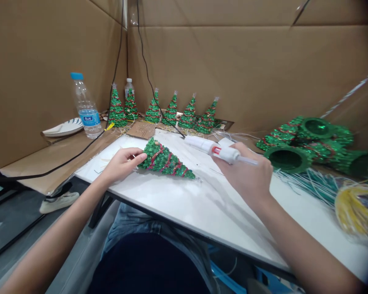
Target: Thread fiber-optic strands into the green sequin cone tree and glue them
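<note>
1. Taking the held tree as the clock's centre: the green tinsel tree [168, 161] is lying on its side over the white tabletop [184, 200], its tip pointing toward 4 o'clock; whether it is touching the surface, I cannot tell.
2. The left hand [125, 165] is holding it at 9 o'clock, thumb and fingers pinching the wide base end.
3. The right hand [248, 175] is gripping a white glue gun [200, 145] at 3 o'clock, apart from the tree; its fingers are wrapping the gun, partly hidden behind it.
4. White surface is stretching from the tree's tip toward the right forearm at 4 o'clock.
5. The near edge is slanting past 6 o'clock, the left forearm crossing it around 8.
6. Six standing trees [188, 114] are lining the far side from 11 to 1 o'clock, the cardboard wall [233, 53] rising behind.
7. A water bottle [88, 116] is standing at 10 o'clock.
8. Piled trees [325, 149] are bounding the room at 3 o'clock, a yellow wire bundle [352, 208] lying just below.
</note>
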A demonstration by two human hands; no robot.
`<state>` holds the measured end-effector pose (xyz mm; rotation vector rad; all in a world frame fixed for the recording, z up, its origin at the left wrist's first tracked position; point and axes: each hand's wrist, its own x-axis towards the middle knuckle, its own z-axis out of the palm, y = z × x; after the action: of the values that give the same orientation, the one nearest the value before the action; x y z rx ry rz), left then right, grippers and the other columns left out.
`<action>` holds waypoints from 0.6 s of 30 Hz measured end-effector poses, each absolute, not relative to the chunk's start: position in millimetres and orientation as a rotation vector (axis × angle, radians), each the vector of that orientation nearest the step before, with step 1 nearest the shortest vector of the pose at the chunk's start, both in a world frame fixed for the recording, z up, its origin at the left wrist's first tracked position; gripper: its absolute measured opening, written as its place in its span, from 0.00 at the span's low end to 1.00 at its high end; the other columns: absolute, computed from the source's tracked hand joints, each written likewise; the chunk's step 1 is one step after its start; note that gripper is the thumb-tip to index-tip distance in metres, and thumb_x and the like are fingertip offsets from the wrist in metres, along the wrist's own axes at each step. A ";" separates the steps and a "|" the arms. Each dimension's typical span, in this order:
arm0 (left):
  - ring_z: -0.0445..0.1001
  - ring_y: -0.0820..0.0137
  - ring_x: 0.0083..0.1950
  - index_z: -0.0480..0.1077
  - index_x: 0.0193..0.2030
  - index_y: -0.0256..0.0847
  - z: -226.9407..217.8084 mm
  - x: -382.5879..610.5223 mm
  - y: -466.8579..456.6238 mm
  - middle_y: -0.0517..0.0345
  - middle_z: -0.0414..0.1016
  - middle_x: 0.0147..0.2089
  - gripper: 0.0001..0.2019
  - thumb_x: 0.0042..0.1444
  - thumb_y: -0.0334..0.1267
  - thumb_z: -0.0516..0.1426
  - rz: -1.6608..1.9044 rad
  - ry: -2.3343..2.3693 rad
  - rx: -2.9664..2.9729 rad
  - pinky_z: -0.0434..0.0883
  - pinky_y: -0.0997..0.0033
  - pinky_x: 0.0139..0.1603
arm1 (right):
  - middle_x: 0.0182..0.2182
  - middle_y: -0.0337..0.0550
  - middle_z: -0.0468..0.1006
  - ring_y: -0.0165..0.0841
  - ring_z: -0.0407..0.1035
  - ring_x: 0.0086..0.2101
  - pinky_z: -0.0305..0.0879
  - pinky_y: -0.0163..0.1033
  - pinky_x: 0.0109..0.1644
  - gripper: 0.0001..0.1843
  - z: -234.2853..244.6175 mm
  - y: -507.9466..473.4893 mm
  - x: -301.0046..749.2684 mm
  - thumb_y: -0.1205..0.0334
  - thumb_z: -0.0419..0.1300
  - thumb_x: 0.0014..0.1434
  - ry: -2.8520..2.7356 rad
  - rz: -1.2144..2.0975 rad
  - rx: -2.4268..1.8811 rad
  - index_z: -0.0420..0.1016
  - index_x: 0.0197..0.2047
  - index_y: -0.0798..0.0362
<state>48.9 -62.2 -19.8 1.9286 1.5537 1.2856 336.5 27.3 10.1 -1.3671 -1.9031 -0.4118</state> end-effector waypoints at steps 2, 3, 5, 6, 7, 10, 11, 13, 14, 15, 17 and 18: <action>0.58 0.74 0.29 0.64 0.26 0.37 -19.0 48.6 -61.2 0.63 0.58 0.25 0.18 0.59 0.48 0.51 1.291 1.566 1.911 0.56 0.74 0.31 | 0.26 0.44 0.74 0.38 0.68 0.28 0.46 0.36 0.27 0.10 11.3 40.4 343.9 0.51 0.57 0.56 -2.008 -0.423 -1.482 0.67 0.34 0.49; 0.58 0.73 0.30 0.65 0.26 0.37 -18.4 48.5 -60.6 0.63 0.59 0.25 0.18 0.59 0.48 0.51 1.295 1.576 1.907 0.57 0.74 0.31 | 0.29 0.45 0.76 0.39 0.69 0.30 0.45 0.36 0.27 0.09 11.1 47.3 348.2 0.53 0.57 0.56 -2.065 -0.419 -1.537 0.67 0.37 0.49; 0.59 0.74 0.29 0.65 0.26 0.37 -16.6 48.6 -59.2 0.63 0.60 0.25 0.18 0.58 0.49 0.51 1.297 1.601 1.903 0.57 0.74 0.31 | 0.36 0.47 0.77 0.41 0.70 0.33 0.46 0.37 0.27 0.09 9.0 61.5 357.1 0.58 0.55 0.56 -2.180 -0.391 -1.609 0.65 0.41 0.50; 0.59 0.73 0.29 0.65 0.26 0.37 -15.5 48.7 -58.5 0.63 0.60 0.25 0.18 0.58 0.49 0.51 1.292 1.613 1.896 0.57 0.74 0.31 | 0.39 0.48 0.77 0.41 0.70 0.35 0.47 0.37 0.28 0.10 7.1 68.5 361.7 0.61 0.54 0.56 -2.237 -0.360 -1.629 0.64 0.43 0.50; 0.60 0.73 0.29 0.66 0.26 0.37 -14.3 48.8 -57.9 0.62 0.61 0.25 0.18 0.58 0.50 0.51 1.285 1.622 1.888 0.58 0.74 0.32 | 0.41 0.49 0.76 0.42 0.70 0.36 0.48 0.37 0.28 0.11 4.8 75.6 366.3 0.62 0.53 0.56 -2.286 -0.325 -1.639 0.64 0.44 0.50; 0.61 0.72 0.30 0.67 0.27 0.37 -10.5 48.4 -55.3 0.61 0.63 0.25 0.18 0.58 0.50 0.51 1.257 1.642 1.885 0.59 0.74 0.32 | 0.44 0.51 0.74 0.43 0.69 0.39 0.51 0.38 0.29 0.14 -4.4 95.9 379.4 0.64 0.51 0.55 -2.392 -0.230 -1.606 0.62 0.46 0.51; 0.60 0.73 0.29 0.67 0.26 0.37 -9.4 47.8 -54.0 0.62 0.63 0.25 0.18 0.58 0.50 0.50 1.246 1.647 1.897 0.59 0.74 0.32 | 0.45 0.51 0.74 0.43 0.69 0.41 0.52 0.38 0.30 0.14 -7.6 102.0 383.3 0.65 0.52 0.55 -2.412 -0.206 -1.594 0.62 0.46 0.50; 0.59 0.73 0.29 0.66 0.25 0.37 -7.3 46.3 -50.6 0.62 0.61 0.25 0.19 0.58 0.50 0.50 1.225 1.651 1.930 0.58 0.74 0.31 | 0.45 0.50 0.74 0.43 0.68 0.42 0.55 0.38 0.32 0.16 -13.6 112.8 389.9 0.67 0.52 0.53 -2.433 -0.167 -1.582 0.63 0.46 0.50; 0.59 0.73 0.29 0.66 0.25 0.37 -6.2 45.5 -48.6 0.62 0.61 0.25 0.19 0.58 0.50 0.50 1.215 1.650 1.942 0.58 0.74 0.31 | 0.45 0.49 0.74 0.43 0.68 0.43 0.56 0.38 0.33 0.16 -16.1 117.2 392.4 0.67 0.53 0.52 -2.437 -0.149 -1.580 0.63 0.46 0.49; 0.59 0.73 0.29 0.66 0.25 0.37 -5.2 44.7 -46.4 0.62 0.61 0.25 0.19 0.58 0.51 0.50 1.211 1.646 1.950 0.58 0.74 0.31 | 0.45 0.49 0.74 0.43 0.68 0.44 0.57 0.39 0.34 0.17 -18.2 121.0 394.3 0.68 0.53 0.51 -2.441 -0.131 -1.579 0.63 0.46 0.49; 0.56 0.74 0.27 0.64 0.23 0.38 -2.8 43.8 -42.0 0.63 0.58 0.23 0.21 0.57 0.52 0.50 1.209 1.658 1.963 0.56 0.75 0.28 | 0.45 0.49 0.73 0.43 0.67 0.45 0.58 0.39 0.36 0.18 -21.3 126.8 396.7 0.69 0.53 0.50 -2.442 -0.099 -1.573 0.64 0.46 0.50; 0.54 0.75 0.26 0.63 0.22 0.38 -1.5 43.6 -39.8 0.64 0.56 0.22 0.21 0.57 0.53 0.50 1.208 1.661 1.970 0.54 0.75 0.27 | 0.45 0.49 0.73 0.43 0.67 0.45 0.59 0.39 0.37 0.18 -22.5 129.1 397.2 0.69 0.53 0.50 -2.439 -0.085 -1.570 0.64 0.46 0.50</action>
<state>43.6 -39.8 -1.5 1.9704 1.6613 1.2085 397.2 129.1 -22.5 -1.5696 -2.4394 -0.0846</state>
